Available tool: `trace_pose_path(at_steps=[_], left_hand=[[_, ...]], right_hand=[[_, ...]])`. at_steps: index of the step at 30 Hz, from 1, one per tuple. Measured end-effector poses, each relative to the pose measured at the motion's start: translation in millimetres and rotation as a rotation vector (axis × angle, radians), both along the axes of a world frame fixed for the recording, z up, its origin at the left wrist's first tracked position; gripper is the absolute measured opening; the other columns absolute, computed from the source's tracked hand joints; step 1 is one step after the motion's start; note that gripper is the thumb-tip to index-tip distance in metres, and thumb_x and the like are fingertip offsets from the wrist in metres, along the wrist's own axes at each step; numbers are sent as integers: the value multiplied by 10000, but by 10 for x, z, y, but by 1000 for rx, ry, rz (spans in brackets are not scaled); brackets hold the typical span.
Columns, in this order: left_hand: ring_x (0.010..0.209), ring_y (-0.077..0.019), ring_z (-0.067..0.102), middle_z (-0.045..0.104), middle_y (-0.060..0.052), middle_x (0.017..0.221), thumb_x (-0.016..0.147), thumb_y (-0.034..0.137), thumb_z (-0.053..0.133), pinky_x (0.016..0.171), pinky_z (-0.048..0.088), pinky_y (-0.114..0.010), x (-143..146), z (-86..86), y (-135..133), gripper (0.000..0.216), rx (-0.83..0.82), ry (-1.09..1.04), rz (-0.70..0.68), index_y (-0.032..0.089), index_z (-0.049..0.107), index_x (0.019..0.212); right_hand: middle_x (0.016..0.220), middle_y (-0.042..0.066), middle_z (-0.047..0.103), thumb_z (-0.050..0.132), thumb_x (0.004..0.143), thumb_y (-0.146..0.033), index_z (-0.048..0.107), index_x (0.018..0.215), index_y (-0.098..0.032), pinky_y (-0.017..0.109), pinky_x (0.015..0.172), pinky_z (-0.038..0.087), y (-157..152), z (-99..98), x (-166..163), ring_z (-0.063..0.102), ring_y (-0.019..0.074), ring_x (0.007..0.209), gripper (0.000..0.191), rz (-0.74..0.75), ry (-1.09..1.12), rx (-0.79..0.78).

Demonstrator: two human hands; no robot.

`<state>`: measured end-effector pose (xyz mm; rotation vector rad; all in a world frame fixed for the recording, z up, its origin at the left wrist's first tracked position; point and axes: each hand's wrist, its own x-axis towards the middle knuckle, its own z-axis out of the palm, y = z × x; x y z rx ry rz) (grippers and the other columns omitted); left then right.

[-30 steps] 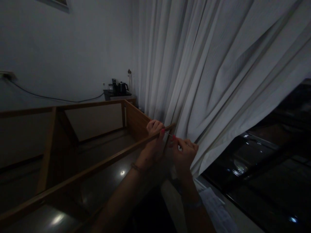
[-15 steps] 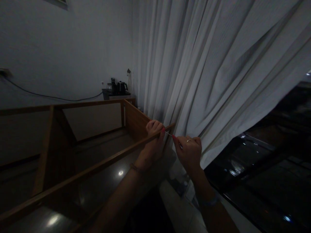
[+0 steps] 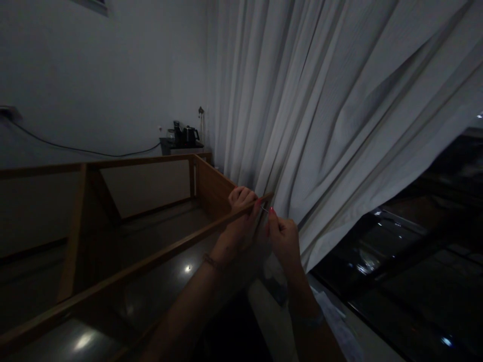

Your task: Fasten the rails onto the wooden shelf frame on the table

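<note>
The right hand (image 3: 285, 239) has its fingers pinched together on one end of a thin metal rod (image 3: 265, 209), which bridges the narrow gap to the left hand (image 3: 237, 230). The left fingers are clamped around the wooden rail (image 3: 169, 253) near its end, thumb beside the rod's other end. The rod's visible stretch looks slim, straight and silvery.
</note>
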<state>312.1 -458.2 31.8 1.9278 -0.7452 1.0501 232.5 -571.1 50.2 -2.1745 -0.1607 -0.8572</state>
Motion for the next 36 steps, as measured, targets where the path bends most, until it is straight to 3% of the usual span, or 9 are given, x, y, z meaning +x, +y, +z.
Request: trace_pose_path(at_steps=[4, 7, 10, 14, 18, 22, 26, 31, 36], left_hand=[[943, -226, 472, 559, -34, 851, 1005, 239, 355, 958, 394, -398, -14, 21, 21, 258, 12, -4, -15, 225, 474, 777], [975, -235, 475, 563, -41, 866, 1003, 242, 362, 960, 399, -399, -33, 36, 28, 249, 13, 24, -23, 225, 494, 792], [992, -236, 475, 564, -41, 864, 1001, 243, 373, 953, 403, -393, -54, 48, 20, 252, 1, 38, -25, 224, 500, 785], [995, -234, 478, 568, -39, 860, 998, 238, 385, 943, 398, -392, -61, 57, 3, 241, -35, 50, -15, 220, 517, 798], [988, -235, 480, 575, -39, 841, 986, 222, 399, 934, 404, -395, -34, 45, 0, 236, -32, 38, -21, 219, 515, 781], [986, -231, 478, 576, -37, 839, 996, 223, 384, 934, 405, -388, -12, 32, 4, 258, -36, 22, -16, 218, 500, 766], [990, -231, 480, 577, -37, 842, 1000, 227, 380, 932, 405, -392, -20, 29, 7, 251, -45, -4, -29, 216, 495, 777], [1002, -228, 481, 578, -40, 866, 1001, 216, 380, 947, 409, -389, -40, 31, -11, 248, -57, 18, -24, 218, 484, 775], [985, -232, 486, 575, -40, 840, 1002, 223, 377, 919, 410, -391, -33, 39, -39, 259, -85, 8, -17, 216, 475, 762]], right_hand=[[362, -57, 437, 319, 1018, -562, 492, 427, -217, 285, 579, 336, -58, 28, -4, 433, 90, 358, 706, 54, 7, -74], [452, -50, 541, 301, 1052, -466, 582, 547, -211, 295, 653, 351, -205, 79, 17, 503, 99, 429, 632, 58, -78, -341], [690, 5, 680, 318, 1058, -390, 639, 772, -207, 308, 729, 370, -397, 138, 65, 625, 146, 657, 468, 83, -214, -570], [707, 14, 655, 338, 1054, -311, 608, 808, -211, 299, 775, 396, -567, 192, 138, 607, 157, 707, 378, 169, -345, -726], [816, 38, 699, 333, 1055, -355, 638, 1013, -197, 323, 823, 376, -655, 219, 207, 601, 173, 778, 346, 122, -537, -981], [894, -15, 744, 453, 1027, -400, 650, 1091, -279, 330, 812, 338, -759, 243, 305, 588, 149, 784, 240, 79, -690, -1223], [853, -67, 733, 520, 990, -474, 670, 1011, -365, 337, 708, 287, -801, 309, 400, 561, 120, 753, 186, 118, -611, -1234], [761, -80, 713, 517, 1001, -439, 675, 940, -342, 348, 667, 243, -713, 354, 389, 526, 115, 684, 195, 95, -696, -1212], [619, -40, 681, 468, 1025, -337, 684, 873, -250, 350, 737, 272, -485, 223, 248, 541, 140, 656, 278, -35, -693, -965]])
